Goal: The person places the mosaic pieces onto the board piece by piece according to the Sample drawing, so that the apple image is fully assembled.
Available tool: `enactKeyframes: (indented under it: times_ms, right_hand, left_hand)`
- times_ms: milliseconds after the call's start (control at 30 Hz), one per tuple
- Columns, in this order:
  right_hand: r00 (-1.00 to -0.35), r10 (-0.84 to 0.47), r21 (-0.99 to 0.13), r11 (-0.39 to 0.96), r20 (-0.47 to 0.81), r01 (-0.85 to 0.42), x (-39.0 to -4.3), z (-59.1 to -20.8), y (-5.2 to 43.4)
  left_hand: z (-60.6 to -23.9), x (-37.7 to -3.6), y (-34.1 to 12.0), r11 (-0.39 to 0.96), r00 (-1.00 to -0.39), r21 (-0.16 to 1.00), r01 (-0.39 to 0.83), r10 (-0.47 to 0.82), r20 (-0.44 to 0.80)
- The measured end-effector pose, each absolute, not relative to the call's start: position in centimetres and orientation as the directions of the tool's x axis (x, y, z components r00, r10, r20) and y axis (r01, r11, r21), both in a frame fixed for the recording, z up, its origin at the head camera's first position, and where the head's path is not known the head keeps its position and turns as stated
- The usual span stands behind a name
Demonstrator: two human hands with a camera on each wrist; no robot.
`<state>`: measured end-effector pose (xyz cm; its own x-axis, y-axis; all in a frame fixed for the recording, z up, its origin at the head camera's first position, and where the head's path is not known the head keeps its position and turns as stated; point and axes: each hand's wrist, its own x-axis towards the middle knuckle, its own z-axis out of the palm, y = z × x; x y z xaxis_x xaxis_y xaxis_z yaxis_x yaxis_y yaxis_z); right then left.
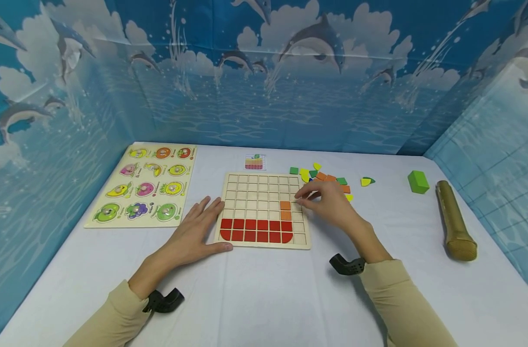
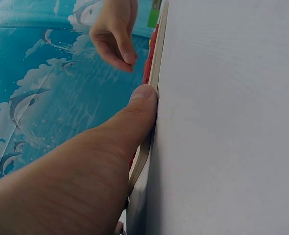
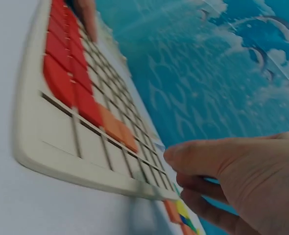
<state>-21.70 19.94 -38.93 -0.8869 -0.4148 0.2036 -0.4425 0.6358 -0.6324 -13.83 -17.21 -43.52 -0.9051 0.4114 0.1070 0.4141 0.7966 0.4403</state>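
Prob. a made-up play spot, can't tell if home or lab, b/c blue dolphin sheets [image 1: 246, 111] hang round a white table [image 1: 264, 299] w/ a fruit puzzle [image 1: 157, 197], a grid board [image 1: 252, 193] & a gold mic [image 1: 456, 221] on it.

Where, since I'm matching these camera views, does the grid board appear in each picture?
Head: the grid board sits just below centre.
Left wrist: the grid board is a thin, edge-on strip near the middle, running down from the top.
Right wrist: the grid board slants from upper left to lower middle.
Shared landmark: the red tiles on it.
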Motion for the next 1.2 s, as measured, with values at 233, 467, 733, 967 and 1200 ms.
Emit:
enactKeyframes:
  times_ms: [233,467,733,967,1200]
  right_hand:
    - [-0.941,-0.278,-0.585,0.737,0.195,-0.339,-22.3,-38.0,23.6]
    - [-0.968,-0.203,-0.548,0.798,0.146,-0.25,-22.1,-38.1,26.3]
    - [-0.974,-0.197,-0.532,0.816,0.109,-0.225,-22.1,-38.6,27.9]
    - [-0.964,-0.225,-0.516,0.814,0.143,-0.266,-22.1,-38.8,27.9]
    - [-0.96,-0.213,-0.57,0.773,0.183,-0.28,-22.5,-39.4,27.0]
  left_hand:
    - [-43.6,-13.9,-17.1,0.798,-0.906,0.438,0.413,0.41,0.108]
    - [-43.6,-13.7,-17.1,0.792,-0.903,0.44,0.423,0.408,0.134]
    - [-43.6,-13.8,-17.0,0.796,-0.904,0.434,0.422,0.408,0.129]
    - [-43.6,-13.8,-17.1,0.796,-0.904,0.437,0.419,0.409,0.122]
    - [-43.6,-13.8,-17.1,0.797,-0.906,0.439,0.414,0.407,0.116]
